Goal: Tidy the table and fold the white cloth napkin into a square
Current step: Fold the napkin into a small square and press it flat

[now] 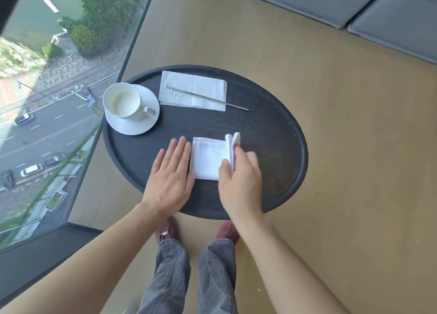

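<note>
**Head view: last fold on the cloth, right hand lifting the edge**

Head camera looks straight down on the round dark table, and we are right in the folding step. The white napkin lies at the near middle of the table, already down to a small, near-square block. The right hand has its right edge pinched between thumb and fingers, and that edge stands up in a doubled flap above the knuckles. The left hand lies flat, fingers spread open and together, palm down on the table, touching the napkin's left edge, gripping nothing, simply bracing.

My read: tidying looks largely done and the fold is well along. The next move calls for carrying that lifted flap across toward the left hand, matching edge to edge, then pressing the crease flat. The left hand must hold the cloth from sliding on the smooth top. Blur around the right fingers hides exactly how many layers they hold.

Now the count. One cup, seemingly holding only a pale film, on one saucer, far left. One paper napkin spread at the far side, with one thin metal rod, seemingly a bristled brush, lying across it, its tip overhanging onto the table. One cloth napkin. Two hands, two shoes below.
</note>
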{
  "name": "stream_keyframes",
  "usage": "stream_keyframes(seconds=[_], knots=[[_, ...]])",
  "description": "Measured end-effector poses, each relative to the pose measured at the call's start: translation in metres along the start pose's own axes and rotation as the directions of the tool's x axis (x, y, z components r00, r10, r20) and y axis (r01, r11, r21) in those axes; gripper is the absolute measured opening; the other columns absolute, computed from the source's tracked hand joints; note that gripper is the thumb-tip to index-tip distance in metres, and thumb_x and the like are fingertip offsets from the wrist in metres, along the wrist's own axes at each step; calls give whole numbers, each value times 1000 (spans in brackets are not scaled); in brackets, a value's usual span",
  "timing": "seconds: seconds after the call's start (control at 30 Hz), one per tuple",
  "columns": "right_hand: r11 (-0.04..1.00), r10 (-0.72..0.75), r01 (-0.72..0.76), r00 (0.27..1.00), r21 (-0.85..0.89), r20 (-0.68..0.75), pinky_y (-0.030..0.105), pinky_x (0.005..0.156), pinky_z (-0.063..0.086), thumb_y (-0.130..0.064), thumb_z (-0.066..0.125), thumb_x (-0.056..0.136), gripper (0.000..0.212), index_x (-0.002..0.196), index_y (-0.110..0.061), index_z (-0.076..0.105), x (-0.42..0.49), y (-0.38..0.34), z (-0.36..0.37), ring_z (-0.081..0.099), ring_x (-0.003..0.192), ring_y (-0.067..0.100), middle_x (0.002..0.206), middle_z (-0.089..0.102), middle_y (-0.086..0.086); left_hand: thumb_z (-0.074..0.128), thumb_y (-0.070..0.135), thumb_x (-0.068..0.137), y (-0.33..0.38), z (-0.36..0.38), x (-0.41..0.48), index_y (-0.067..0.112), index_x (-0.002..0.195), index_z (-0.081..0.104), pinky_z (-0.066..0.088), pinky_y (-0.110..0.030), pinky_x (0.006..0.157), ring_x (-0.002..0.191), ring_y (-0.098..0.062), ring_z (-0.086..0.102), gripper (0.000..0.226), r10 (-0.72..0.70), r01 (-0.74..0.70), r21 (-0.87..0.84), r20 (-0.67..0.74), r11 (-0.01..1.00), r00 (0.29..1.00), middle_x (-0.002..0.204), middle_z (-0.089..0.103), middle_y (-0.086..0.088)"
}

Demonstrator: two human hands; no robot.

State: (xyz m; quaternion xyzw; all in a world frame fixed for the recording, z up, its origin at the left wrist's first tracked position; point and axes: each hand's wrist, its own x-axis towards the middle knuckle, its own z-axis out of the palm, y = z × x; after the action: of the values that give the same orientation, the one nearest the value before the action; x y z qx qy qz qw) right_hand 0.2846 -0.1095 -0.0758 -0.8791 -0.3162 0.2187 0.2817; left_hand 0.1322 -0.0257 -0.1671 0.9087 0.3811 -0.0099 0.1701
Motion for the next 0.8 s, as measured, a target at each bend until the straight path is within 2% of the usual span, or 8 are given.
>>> stream_keyframes(seconds=[0.17,0.37,0.47,0.53,0.63,0.7,0.73,0.8], knots=[[998,17,-11,994,-63,106,36,90,45,-20,52,103,49,149,-5,45,-5,-21,51,61,109,35,126,54,13,24,42,108,-12,0,-3,12,163,26,10,-47,128,160,-26,10,63,53,-55,26,80,998,995,172,19,-4],[996,-6,25,976,-86,219,37,99,47,-17,46,106,56,157,-1,28,-5,-14,80,57,119,34,136,49,16,22,38,110,-16,0,-6,13,164,22,7,-46,128,160,-23,5,60,36,-34,-22,97,999,995,173,14,-2],[992,-95,114,957,-52,276,38,100,47,-2,48,100,54,152,3,38,-8,-5,67,58,117,37,131,54,20,27,33,107,-12,-5,-10,7,163,23,9,-43,128,160,-23,8,62,-20,25,-140,43,990,999,173,17,-9],[970,-219,234,960,-68,177,45,92,52,7,55,94,44,138,6,57,-10,5,52,62,106,40,116,63,21,31,31,106,0,-13,-10,3,161,25,8,-38,128,160,-25,13,62,-87,78,-249,-28,965,996,171,21,-13],[935,-307,301,952,-187,1,47,88,53,4,67,89,35,124,1,68,-7,26,32,60,102,38,113,67,16,43,27,105,25,-22,-9,-2,158,31,22,-41,125,155,-33,27,61,-21,-19,-296,-130,955,991,166,33,-19],[962,-204,199,979,-188,-10,48,91,51,-7,68,91,38,128,-3,64,-1,36,24,58,107,36,117,63,15,53,27,102,37,-25,-4,-1,152,41,40,-47,110,140,-38,45,59,-48,8,-279,-134,960,990,153,47,-21],[984,-96,94,995,-148,-5,48,93,51,-14,67,94,40,132,-4,60,3,41,22,58,109,34,120,60,15,56,31,100,41,-27,0,0,147,46,43,-49,101,128,-40,50,57,-146,107,-294,-115,950,983,143,52,-20],[989,121,-119,992,-85,26,45,97,50,-29,64,98,45,135,-4,57,12,45,22,60,112,32,125,59,15,58,40,99,44,-30,10,2,137,52,44,-49,94,114,-39,52,54,-394,368,-377,9,850,919,127,57,-17]])
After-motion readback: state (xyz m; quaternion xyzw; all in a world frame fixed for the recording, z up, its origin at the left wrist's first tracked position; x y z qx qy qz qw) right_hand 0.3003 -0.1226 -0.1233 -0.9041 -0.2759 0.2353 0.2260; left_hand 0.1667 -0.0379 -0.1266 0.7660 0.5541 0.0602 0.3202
